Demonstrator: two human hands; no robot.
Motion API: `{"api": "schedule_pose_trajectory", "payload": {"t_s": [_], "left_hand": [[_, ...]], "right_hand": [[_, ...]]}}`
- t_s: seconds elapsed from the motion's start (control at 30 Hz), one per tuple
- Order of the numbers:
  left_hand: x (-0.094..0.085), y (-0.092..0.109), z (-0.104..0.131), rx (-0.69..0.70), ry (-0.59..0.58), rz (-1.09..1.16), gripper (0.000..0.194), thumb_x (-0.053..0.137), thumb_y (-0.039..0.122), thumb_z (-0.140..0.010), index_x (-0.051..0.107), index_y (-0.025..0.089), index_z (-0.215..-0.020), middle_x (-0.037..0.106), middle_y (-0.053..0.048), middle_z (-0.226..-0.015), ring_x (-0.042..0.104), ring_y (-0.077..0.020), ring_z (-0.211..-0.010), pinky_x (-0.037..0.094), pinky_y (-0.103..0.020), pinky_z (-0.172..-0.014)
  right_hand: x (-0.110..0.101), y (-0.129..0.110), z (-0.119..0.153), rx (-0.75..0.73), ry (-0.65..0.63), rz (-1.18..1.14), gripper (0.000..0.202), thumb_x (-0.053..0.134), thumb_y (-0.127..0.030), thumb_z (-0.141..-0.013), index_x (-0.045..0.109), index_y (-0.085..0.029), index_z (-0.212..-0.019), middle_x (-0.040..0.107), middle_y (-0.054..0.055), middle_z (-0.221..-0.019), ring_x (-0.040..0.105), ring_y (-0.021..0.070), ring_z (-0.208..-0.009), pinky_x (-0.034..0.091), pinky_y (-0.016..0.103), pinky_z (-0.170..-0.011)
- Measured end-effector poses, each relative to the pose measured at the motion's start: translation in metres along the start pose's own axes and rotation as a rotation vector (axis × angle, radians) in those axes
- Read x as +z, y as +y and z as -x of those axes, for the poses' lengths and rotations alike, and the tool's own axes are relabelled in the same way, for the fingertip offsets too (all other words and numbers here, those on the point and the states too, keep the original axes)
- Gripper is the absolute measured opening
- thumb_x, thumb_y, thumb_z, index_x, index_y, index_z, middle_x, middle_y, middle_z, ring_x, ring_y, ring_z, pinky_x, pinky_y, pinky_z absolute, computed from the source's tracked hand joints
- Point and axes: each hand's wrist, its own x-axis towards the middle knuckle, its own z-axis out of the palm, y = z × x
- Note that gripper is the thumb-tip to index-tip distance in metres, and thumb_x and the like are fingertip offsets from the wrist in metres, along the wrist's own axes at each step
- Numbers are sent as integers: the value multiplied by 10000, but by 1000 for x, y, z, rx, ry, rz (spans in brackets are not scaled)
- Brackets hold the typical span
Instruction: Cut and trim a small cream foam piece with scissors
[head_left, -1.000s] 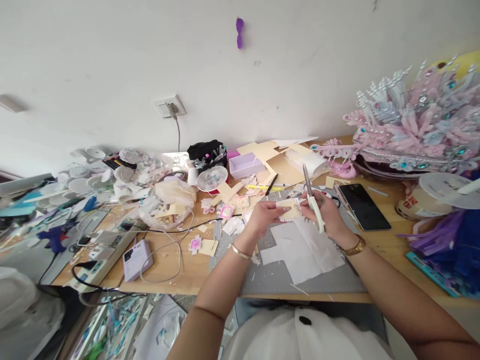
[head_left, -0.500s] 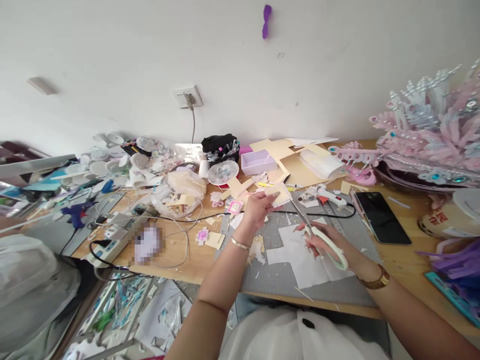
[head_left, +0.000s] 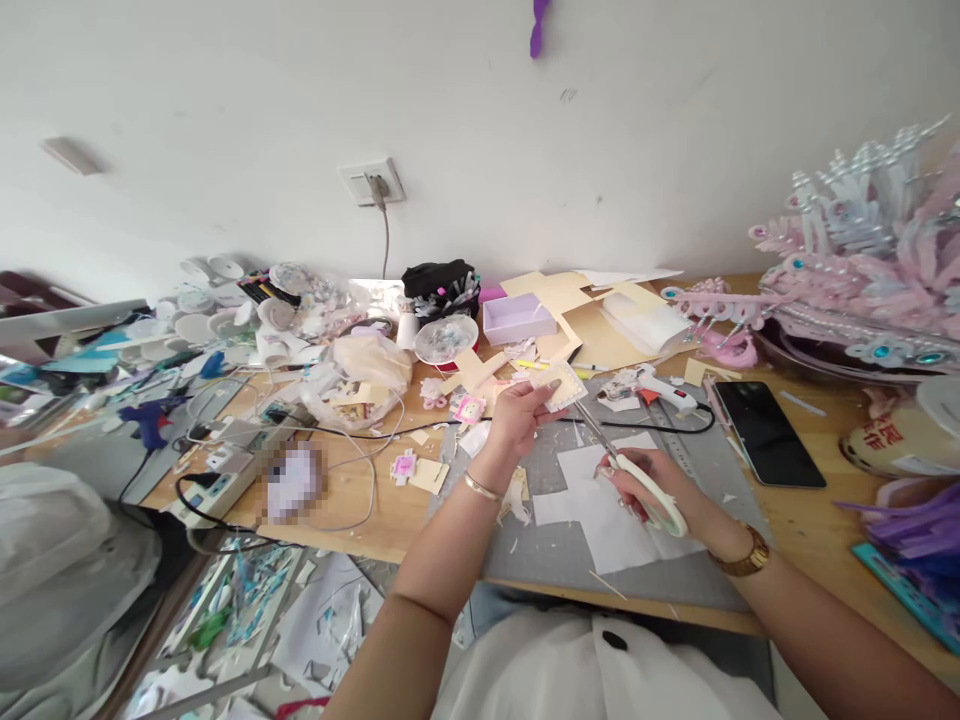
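Observation:
Between its thumb and fingers my left hand (head_left: pixel 519 415) pinches a small cream card (head_left: pixel 562 388) with a scalloped edge. My right hand (head_left: pixel 646 492) is wrapped round the pale handles of a pair of scissors (head_left: pixel 651 493). Their metal blades point up and left, with the tips at the card's lower right edge. White paper (head_left: pixel 592 508) lies on the grey cutting mat (head_left: pixel 529 560) below the scissors. Small cream scraps (head_left: pixel 516 495) lie near my left wrist. To the left are a cream card piece (head_left: pixel 430 476) and a pink-framed piece (head_left: pixel 469 409).
A lilac box (head_left: pixel 519 318) and cream card sheets (head_left: pixel 585 335) are at the back. A phone (head_left: pixel 769 432) and pink headpieces (head_left: pixel 885 290) are at the right. A hot glue gun (head_left: pixel 664 392) lies behind the mat; a power strip (head_left: pixel 217 490) is at the left.
The scissors and my right hand have shifted slightly left and down, and the blades look closer together. My left hand still holds the card. The camera view has tilted slightly.

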Motion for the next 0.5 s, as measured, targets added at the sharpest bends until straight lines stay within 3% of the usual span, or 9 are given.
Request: {"api": "schedule_pose_trajectory", "payload": {"t_s": [0.17, 0.5], "left_hand": [[1, -2, 1, -2, 7, -6, 494, 993, 383, -434, 638, 143, -680, 551, 59, -601, 448, -53, -516, 617, -337, -662], [3, 2, 4, -52, 33, -6, 311, 925, 259, -632, 660, 128, -729, 641, 5, -703, 578, -96, -591, 619, -348, -711]], "right_hand": [[2, -2, 0, 21, -7, -25, 452, 784, -578, -595, 648, -186, -775, 531, -62, -472, 487, 102, -397, 377, 204, -360], [2, -4, 3, 19, 1, -19, 418, 778, -559, -613, 640, -190, -751, 515, -66, -467, 481, 102, -390, 368, 209, -364]]}}
